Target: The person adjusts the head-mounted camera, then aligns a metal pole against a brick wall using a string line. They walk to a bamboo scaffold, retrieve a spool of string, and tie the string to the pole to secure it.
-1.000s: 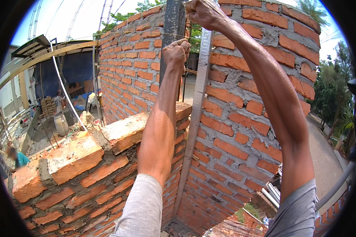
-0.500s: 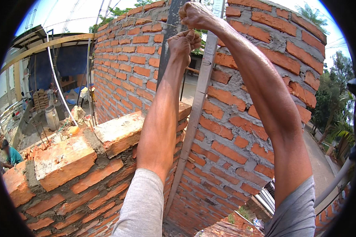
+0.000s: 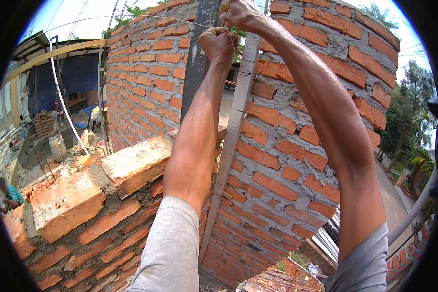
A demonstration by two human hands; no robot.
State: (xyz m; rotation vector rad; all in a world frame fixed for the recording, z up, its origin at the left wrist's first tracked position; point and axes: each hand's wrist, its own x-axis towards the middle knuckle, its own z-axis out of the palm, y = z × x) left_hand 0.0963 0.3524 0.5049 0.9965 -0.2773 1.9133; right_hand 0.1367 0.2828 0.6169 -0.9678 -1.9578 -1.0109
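Both my arms reach up to the top of the view, where a thin string (image 3: 146, 16) runs in from the left. My left hand (image 3: 218, 44) is closed, its fingers pinching the string beside a dark metal post (image 3: 195, 63). Just above and to the right, my right hand (image 3: 242, 15) is also closed, apparently on the end of the same string, though its fingertips are partly hidden. A long pale grey straight bar (image 3: 239, 100) stands slightly tilted behind my hands, along the edge of a tall brick wall (image 3: 277, 141).
A lower brick wall (image 3: 134, 163) with fresh mortar crosses the left, in front of another high wall (image 3: 155, 73). Beyond it are a barrel (image 3: 58, 146), stacked sacks (image 3: 44, 124) and a person in green (image 3: 14, 196). A road (image 3: 394, 194) lies far below at right.
The walls, post and bar have shifted a little left in the view. Both hands stay close together on the string, and the right has risen slightly.
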